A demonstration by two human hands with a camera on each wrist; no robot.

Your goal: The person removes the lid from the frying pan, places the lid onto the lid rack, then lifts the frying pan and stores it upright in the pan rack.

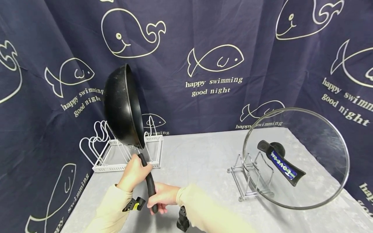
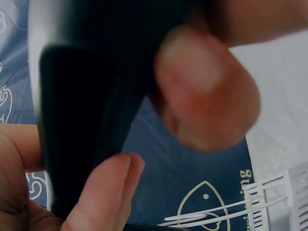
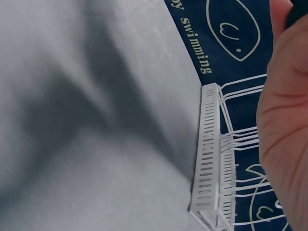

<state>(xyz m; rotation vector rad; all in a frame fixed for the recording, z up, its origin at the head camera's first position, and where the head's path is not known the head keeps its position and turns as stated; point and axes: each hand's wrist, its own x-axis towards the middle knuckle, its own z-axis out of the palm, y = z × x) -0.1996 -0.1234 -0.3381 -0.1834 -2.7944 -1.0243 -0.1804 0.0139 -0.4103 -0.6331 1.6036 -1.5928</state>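
Note:
A black wok [image 1: 118,105] is held up on its side, bowl upward, over the white rack [image 1: 100,168] at the left of the table. My left hand [image 1: 134,171] grips its black handle [image 1: 150,181] close to the bowl. Lower down, my right hand [image 1: 164,194] holds the handle near its end. In the left wrist view, fingers [image 2: 108,192] wrap the dark handle [image 2: 77,120], blurred and close. The right wrist view has only part of my right hand [image 3: 288,115] at its edge, with the rack's slotted side [image 3: 208,149] beyond.
On the right, a glass lid [image 1: 317,155] with a black handle [image 1: 284,165] leans in a small metal wire rack [image 1: 250,194]. Dark blue cloth [image 1: 215,32] with fish and whale drawings hangs behind the pale grey tabletop [image 1: 192,155].

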